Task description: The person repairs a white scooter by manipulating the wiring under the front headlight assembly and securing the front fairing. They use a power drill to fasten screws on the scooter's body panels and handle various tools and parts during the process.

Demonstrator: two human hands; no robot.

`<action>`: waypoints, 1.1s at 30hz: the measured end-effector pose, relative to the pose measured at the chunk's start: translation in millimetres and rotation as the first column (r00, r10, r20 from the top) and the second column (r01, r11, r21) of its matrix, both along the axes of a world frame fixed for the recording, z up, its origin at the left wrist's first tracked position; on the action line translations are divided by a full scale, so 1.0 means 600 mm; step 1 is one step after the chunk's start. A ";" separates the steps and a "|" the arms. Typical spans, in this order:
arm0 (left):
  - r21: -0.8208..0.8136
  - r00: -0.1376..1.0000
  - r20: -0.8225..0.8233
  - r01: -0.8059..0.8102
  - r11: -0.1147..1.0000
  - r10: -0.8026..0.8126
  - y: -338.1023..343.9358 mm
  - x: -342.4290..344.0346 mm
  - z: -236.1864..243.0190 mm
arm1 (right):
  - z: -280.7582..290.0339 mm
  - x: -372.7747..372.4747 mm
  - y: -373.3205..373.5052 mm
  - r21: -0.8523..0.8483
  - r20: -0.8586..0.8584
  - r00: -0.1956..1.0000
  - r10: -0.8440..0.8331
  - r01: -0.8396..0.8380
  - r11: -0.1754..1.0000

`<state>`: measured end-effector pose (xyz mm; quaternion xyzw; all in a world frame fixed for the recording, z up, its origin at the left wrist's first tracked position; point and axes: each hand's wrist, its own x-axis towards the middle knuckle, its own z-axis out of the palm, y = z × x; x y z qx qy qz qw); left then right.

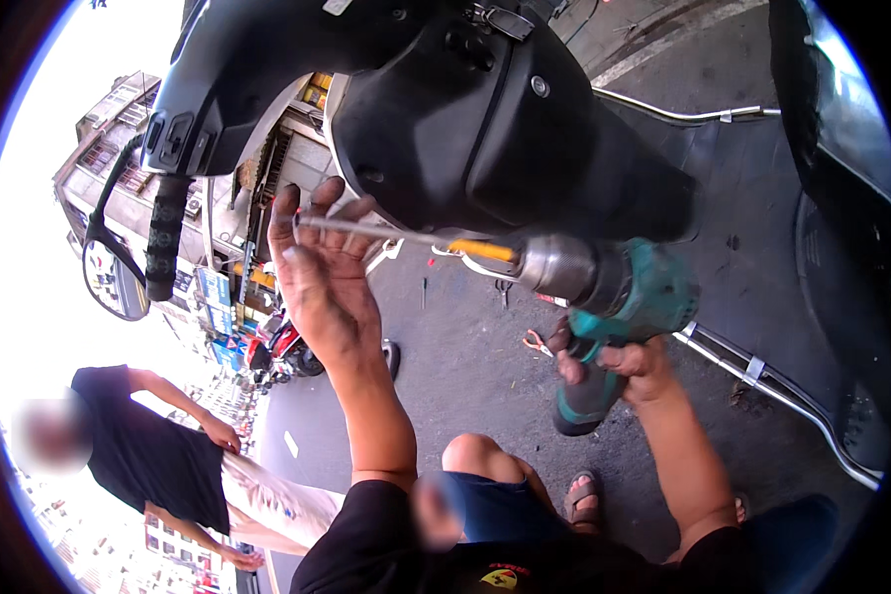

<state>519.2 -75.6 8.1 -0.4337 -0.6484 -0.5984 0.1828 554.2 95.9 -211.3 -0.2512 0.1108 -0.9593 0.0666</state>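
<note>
My right hand (612, 361) grips a teal cordless drill (655, 287) with a metal chuck, from which a long thin bit (426, 238) with a yellow section points left. My left hand (322, 272) is open, palm up, its fingers curved and apart around the tip of the bit; whether the fingertips touch it I cannot tell. Just above both hands is the black front body (505, 119) of a scooter, with its handlebar grip (168, 238) and round mirror (113, 277) to the left.
A co-worker (158, 445) in a dark shirt stands at lower left. Pliers (537, 341) and other small tools lie on the asphalt (416, 396) below. A metal tube rail (792, 401) and black floorboard run along the right. Parked motorbikes (285, 354) and buildings stand behind.
</note>
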 end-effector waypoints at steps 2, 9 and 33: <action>-0.112 0.823 -0.268 -0.543 0.832 0.501 0.004 -0.020 -0.012 | -0.009 -0.012 0.022 -0.003 0.049 0.998 -0.047 0.047 0.999; -0.218 0.746 -0.273 -0.662 0.717 0.607 -0.013 -0.059 -0.020 | -0.037 -0.036 0.042 0.240 0.034 0.967 -0.254 0.239 0.941; -0.214 0.722 -0.299 -0.688 0.694 0.624 0.009 -0.050 -0.017 | -0.017 -0.032 -0.013 0.356 -0.141 0.957 -0.255 0.289 0.889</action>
